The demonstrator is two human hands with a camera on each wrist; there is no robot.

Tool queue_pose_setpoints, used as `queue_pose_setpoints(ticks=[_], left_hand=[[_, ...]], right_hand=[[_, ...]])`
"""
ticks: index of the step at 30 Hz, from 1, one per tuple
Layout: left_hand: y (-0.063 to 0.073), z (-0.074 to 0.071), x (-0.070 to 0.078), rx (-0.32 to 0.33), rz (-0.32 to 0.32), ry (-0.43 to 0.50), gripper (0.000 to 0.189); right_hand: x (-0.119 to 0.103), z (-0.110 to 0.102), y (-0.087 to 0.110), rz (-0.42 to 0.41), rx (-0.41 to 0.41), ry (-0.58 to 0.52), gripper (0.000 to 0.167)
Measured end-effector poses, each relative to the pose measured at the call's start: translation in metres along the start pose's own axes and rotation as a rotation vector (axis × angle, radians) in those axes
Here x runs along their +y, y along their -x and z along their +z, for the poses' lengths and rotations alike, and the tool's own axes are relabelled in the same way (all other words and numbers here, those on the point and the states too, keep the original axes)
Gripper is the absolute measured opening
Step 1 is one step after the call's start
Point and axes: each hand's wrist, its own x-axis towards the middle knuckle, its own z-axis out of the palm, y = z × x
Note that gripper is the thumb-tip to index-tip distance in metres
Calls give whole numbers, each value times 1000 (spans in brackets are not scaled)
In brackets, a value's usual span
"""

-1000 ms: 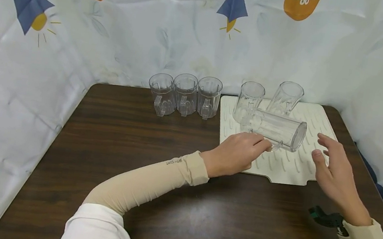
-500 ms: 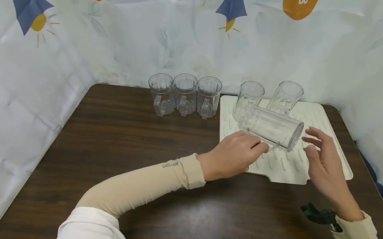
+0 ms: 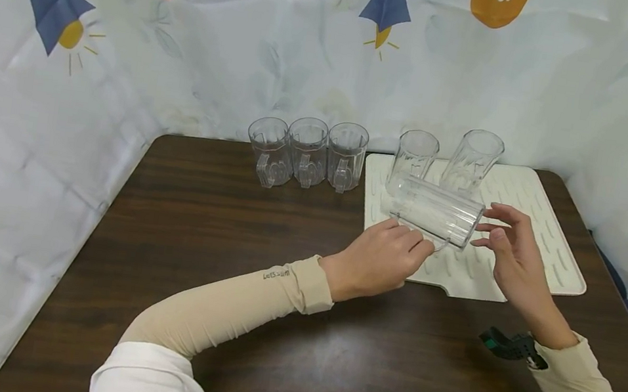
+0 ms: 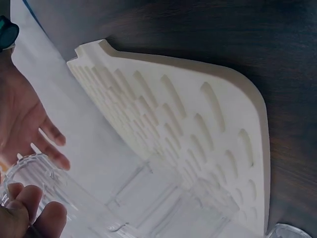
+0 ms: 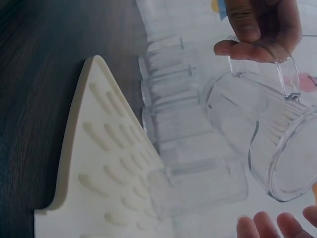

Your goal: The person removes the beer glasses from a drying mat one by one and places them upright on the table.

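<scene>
My left hand (image 3: 378, 257) grips the handle of a clear glass mug (image 3: 437, 211), which lies sideways in the air over a cream ribbed mat (image 3: 555, 267). The mug's right end points toward my right hand (image 3: 522, 263), whose loosely bent fingers stand right at that end. In the right wrist view, the left fingers (image 5: 245, 25) curl around the handle from above, while the right fingertips (image 5: 265, 225) show below the mug. Behind the held mug, two more clear mugs, one on the left (image 3: 416, 156) and one on the right (image 3: 473, 161), stand on the mat.
Left of the mat, three clear mugs stand in a row on the dark wooden table (image 3: 228, 211): a left one (image 3: 271, 150), a middle one (image 3: 308, 152) and a right one (image 3: 345, 157). A white patterned cloth (image 3: 307, 69) hangs close behind the table.
My right hand has moved left, up to the end of the held mug. The mug has shifted slightly left and turned a little, still held by its handle in my left hand.
</scene>
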Motion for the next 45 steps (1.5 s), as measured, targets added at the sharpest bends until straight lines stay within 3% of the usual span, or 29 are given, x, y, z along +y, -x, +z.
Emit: queue_pose_setpoints(ticks=[13,17,22,30,38,45], left_hand=[[6,10,3,131,26,-174,24],[9,14,4,151,35,-198,25],[13,19,4,144,51,-212,25],[22,24,5,149,69,-220,23],[27,27,5,156,86,-212,21],[31,26,4,113,115,-204,25]], right_hand=[[3,15,-8,60,-7,-108,39],[3,17,-7,82,-15,-61,41],[4,20,-6,113,-27,-14,48],[8,26,-5,102,-26,-172,50],[10,33,-4,91,-7,-226,48],[12,35,-3,96,-21,-252,49]])
